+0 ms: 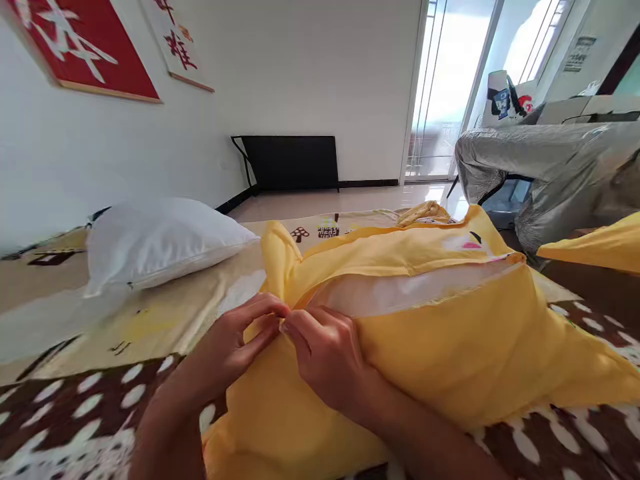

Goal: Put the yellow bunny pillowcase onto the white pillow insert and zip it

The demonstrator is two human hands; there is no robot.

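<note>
A yellow pillowcase lies in front of me with a white pillow inside, visible through a long slit across the top. My left hand pinches the pillowcase's edge at the left end of the slit. Right beside it, my right hand is closed with thumb and fingertips pressed on the same edge, the two hands nearly touching. Whatever small part may sit between the fingertips is hidden. Part of a printed pattern in white and pink shows on the far flap of the case.
Another white pillow rests at the left on a bed covered by a patterned sheet. Yellow fabric juts in at the right edge. Beyond are a black panel against the wall and furniture wrapped in silvery plastic.
</note>
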